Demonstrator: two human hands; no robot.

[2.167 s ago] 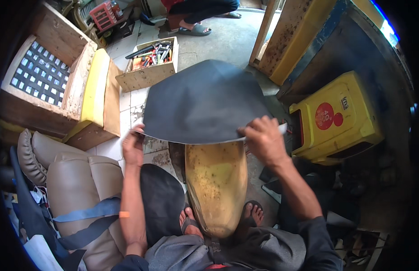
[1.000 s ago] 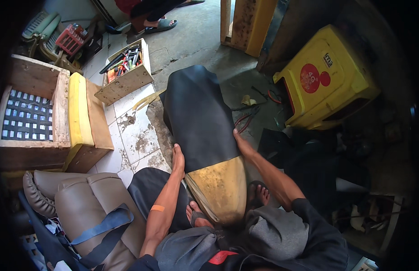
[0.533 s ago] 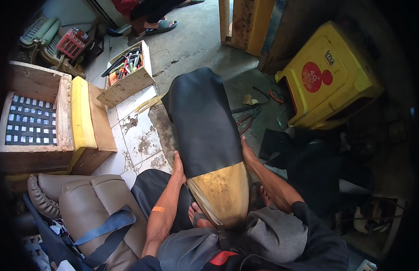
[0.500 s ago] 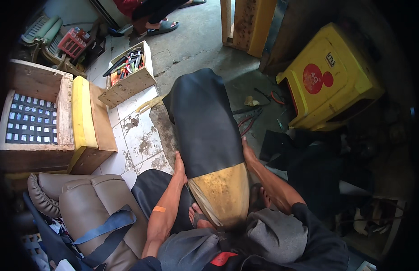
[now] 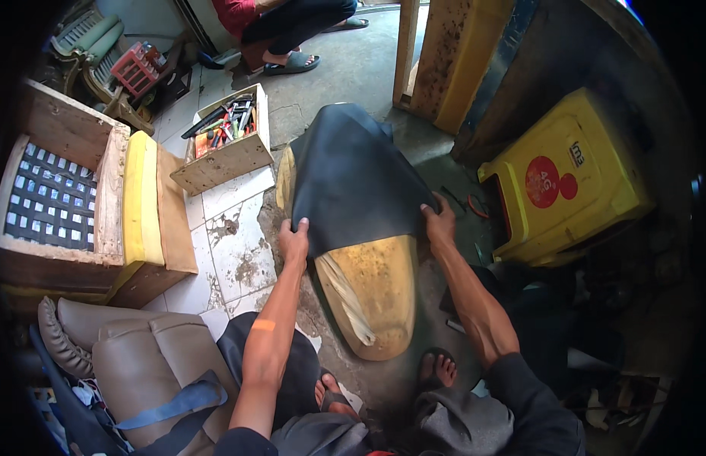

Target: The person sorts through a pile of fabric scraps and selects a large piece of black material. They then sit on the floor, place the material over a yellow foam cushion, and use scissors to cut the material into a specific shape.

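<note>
A black sheet, apparently vinyl (image 5: pixel 349 175), lies draped over the far part of a long, yellow foam seat (image 5: pixel 368 296), which sits on the floor between my feet. My left hand (image 5: pixel 296 239) pinches the sheet's left edge with the thumb on top. My right hand (image 5: pixel 438 220) grips its right edge the same way, a little farther from me. The seat's near end is bare, with a pale crumpled strip along its left side.
A wooden tool box (image 5: pixel 216 167) stands ahead-left, beside a wooden frame (image 5: pixel 109 197) with yellow foam. Brown upholstered cushions (image 5: pixel 132 365) are at lower left. A yellow plastic stool (image 5: pixel 596 213) lies at right, near pliers (image 5: pixel 476 207). Another person's sandaled foot (image 5: pixel 292 64) is beyond.
The sheet was held up spread out, then wrapped over the seat; now its near corners are raised and pulled outward. My hands and the seat's near end have moved away from me.
</note>
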